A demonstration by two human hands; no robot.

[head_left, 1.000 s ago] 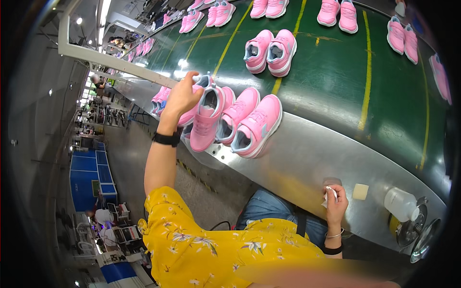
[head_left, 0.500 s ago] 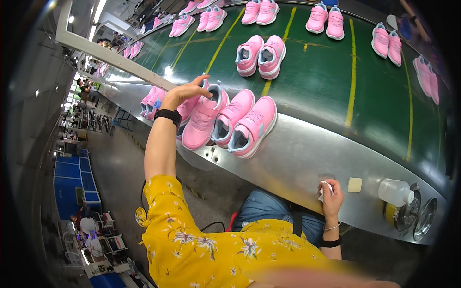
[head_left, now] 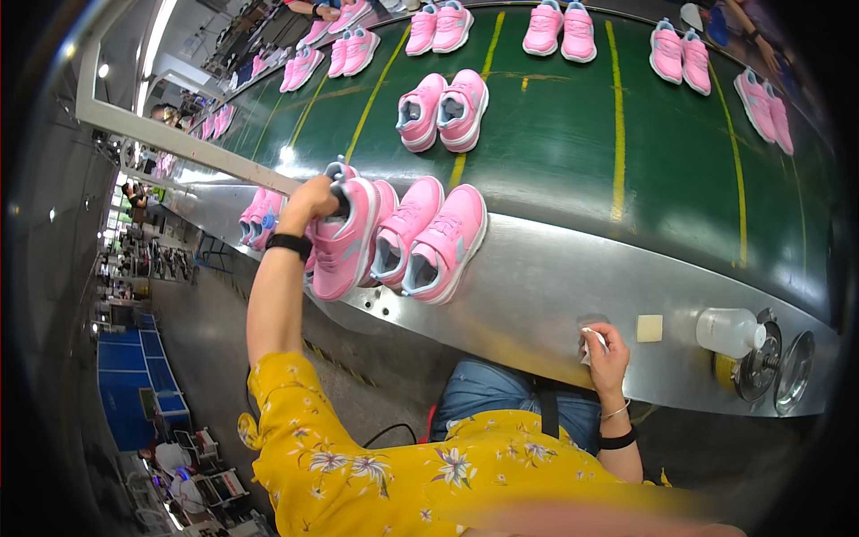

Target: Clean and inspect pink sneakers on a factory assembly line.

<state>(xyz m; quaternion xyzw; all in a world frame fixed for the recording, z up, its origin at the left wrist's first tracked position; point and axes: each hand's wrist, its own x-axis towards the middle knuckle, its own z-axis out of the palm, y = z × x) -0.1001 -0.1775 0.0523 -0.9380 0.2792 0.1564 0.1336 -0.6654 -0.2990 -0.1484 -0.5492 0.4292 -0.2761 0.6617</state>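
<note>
My left hand (head_left: 310, 202) is closed on a pink sneaker (head_left: 344, 249), its fingers tucked into the shoe's opening. The sneaker is tilted and its pale sole edge faces right. Partly behind it are more pink shoes, and to its right a pair of pink sneakers (head_left: 436, 237) with light blue linings stands on the metal ledge (head_left: 523, 268). By the ledge's near edge, my right hand (head_left: 608, 358) pinches a crumpled white cloth or tissue (head_left: 588, 346). A small dark patch on the metal lies just beyond those fingers.
Several pairs of pink sneakers (head_left: 440, 112) stand on the green conveyor belt (head_left: 555, 134) with yellow lines. A cream square pad (head_left: 650, 328), a clear plastic bottle (head_left: 729, 332) and a round metal tin (head_left: 759, 362) with its lid (head_left: 795, 374) are at right. A pale metal frame (head_left: 183, 143) crosses at left.
My left hand has gone from above the shoes to gripping inside one sneaker, which is now raised and turned. The right hand still pinches the white piece. The whole view has shifted slightly.
</note>
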